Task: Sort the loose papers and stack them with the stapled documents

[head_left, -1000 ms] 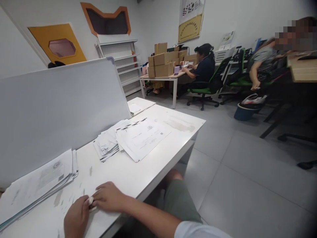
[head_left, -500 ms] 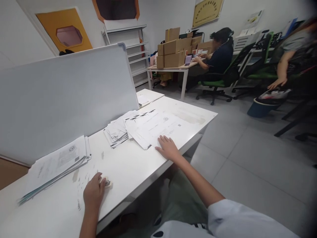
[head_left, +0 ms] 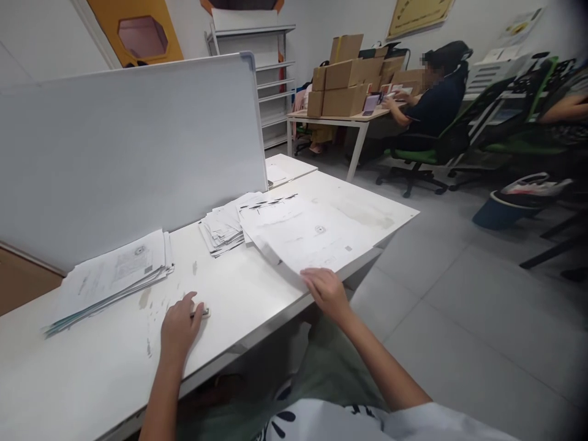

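Note:
My right hand (head_left: 327, 293) pinches the near corner of a printed sheet of paper (head_left: 307, 236), whose left edge curls up off the sheets under it. On the desk, my left hand (head_left: 180, 321) is curled around a small pale object with a metal part (head_left: 205, 311); the fingers hide most of it. A fanned pile of papers (head_left: 221, 225) lies just left of the sheet. Farther left is a neater stack of printed papers (head_left: 117, 269) with greenish edges at the bottom.
A white desk (head_left: 239, 306) with dark smudges spreads before me, backed by a grey partition (head_left: 138, 147). Across the room, a seated person (head_left: 436, 92) works at a table by cardboard boxes (head_left: 344, 92). A blue bin (head_left: 500, 211) stands on the floor to the right.
My right hand has gone from lying flat on the sheet to gripping its near corner and lifting that edge. The view has shifted. The other person's hand has left the bin.

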The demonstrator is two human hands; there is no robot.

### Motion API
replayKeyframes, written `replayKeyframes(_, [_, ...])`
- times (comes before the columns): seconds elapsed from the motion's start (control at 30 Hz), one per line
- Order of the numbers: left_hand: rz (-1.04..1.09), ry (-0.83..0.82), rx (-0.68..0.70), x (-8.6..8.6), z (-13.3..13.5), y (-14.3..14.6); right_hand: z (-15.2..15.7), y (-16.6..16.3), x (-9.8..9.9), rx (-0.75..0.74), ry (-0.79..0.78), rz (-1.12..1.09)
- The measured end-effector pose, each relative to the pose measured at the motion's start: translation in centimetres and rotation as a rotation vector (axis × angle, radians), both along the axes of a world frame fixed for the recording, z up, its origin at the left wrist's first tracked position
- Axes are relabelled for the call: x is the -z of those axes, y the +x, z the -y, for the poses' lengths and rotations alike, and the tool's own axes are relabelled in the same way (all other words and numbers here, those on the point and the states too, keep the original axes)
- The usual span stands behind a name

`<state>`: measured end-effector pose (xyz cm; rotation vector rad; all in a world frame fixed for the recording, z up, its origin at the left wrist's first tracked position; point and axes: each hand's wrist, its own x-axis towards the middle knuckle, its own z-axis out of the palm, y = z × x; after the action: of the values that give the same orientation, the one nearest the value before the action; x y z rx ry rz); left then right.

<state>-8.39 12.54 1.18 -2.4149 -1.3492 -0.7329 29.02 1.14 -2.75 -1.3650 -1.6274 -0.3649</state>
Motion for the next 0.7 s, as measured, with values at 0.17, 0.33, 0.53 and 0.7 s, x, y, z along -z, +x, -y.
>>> replayKeyframes(0.17, [0.172, -0.103, 0.249, -0.7, 2.4, 1.6, 3.6, -2.9, -0.4, -0.245, 0.050, 0.237])
replayKeyframes(0.33, [1.018, -0.617, 0.182, 3.5, 15.1, 10.3, 5.9, -4.6, -1.5, -0.400, 0.078, 0.272])
replayKeyframes(0.53, [1.737, -1.194, -0.080, 7.0, 22.3, 16.2, 7.5, -4.8, -3.8, -0.629, -0.004, 0.453])
replayKeyframes(0.7, [2.050, -1.305, -0.345, 4.4, 20.3, 17.7, 9.7, -5.0, -4.4, -0.673, -0.083, 0.539])
